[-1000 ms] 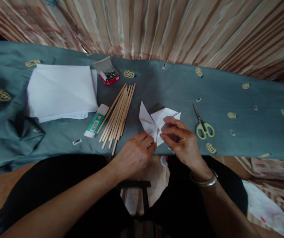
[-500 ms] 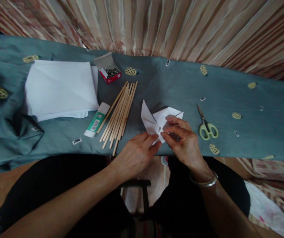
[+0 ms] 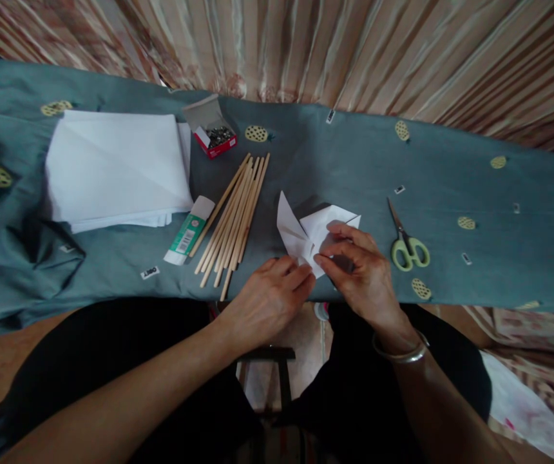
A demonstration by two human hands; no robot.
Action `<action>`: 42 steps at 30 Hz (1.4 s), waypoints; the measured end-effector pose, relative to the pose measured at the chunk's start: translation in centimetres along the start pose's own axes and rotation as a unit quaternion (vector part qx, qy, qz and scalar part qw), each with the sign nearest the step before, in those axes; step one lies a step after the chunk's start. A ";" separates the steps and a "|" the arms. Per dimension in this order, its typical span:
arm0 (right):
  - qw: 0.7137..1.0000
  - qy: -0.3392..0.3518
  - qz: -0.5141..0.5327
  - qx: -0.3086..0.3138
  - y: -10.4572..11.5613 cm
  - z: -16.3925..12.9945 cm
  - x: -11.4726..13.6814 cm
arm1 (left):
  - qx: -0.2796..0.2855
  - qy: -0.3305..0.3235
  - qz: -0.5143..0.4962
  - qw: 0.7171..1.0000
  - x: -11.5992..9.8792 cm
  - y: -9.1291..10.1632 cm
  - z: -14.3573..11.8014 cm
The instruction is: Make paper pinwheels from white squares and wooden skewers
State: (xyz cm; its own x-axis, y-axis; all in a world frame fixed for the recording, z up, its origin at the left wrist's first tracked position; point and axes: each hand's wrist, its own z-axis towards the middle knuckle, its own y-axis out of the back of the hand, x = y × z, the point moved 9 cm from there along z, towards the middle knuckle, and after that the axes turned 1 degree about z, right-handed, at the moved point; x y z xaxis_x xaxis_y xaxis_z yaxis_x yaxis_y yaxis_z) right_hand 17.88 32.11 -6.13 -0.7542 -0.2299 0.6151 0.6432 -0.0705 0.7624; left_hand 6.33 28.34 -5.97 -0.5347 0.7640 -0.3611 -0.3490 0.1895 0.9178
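Observation:
A white folded paper pinwheel (image 3: 294,238) lies near the front edge of the cloth, its points bent up and inward. My left hand (image 3: 272,293) grips its near left side, thumb and fingers pressed together on the paper. From the right, my right hand (image 3: 361,270) pinches the paper close to the middle with thumb and fingers. Whether something small sits between those fingertips is hidden. A pair of scissors (image 3: 406,245) with pale green handles rests to the right of my right hand. Left of the pinwheel lies a bundle of several wooden sticks (image 3: 233,222).
A stack of white paper (image 3: 117,171) lies at the left. A small open red box (image 3: 219,140) of metal pins stands behind the sticks. Beside them is a green and white glue box (image 3: 189,231). The blue-green cloth (image 3: 335,161) ends before a pleated curtain (image 3: 296,51).
The view has shifted slightly. My left fingers have drawn closer together on the paper; my right hand keeps its pinch near the middle.

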 end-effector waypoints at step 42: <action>0.973 0.147 -0.174 -0.037 -2.2 -2.7 3.0 | 0.043 0.021 0.019 0.999 0.1 -0.5 0.3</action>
State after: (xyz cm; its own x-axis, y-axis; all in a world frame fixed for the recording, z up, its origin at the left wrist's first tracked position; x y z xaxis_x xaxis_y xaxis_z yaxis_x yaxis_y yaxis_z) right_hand 14.51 28.98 -6.51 -0.8645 -0.4473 0.2292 0.3711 -0.2605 0.8913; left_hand 6.63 28.51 -6.40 -0.5785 0.7459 -0.3300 -0.2608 0.2142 0.9413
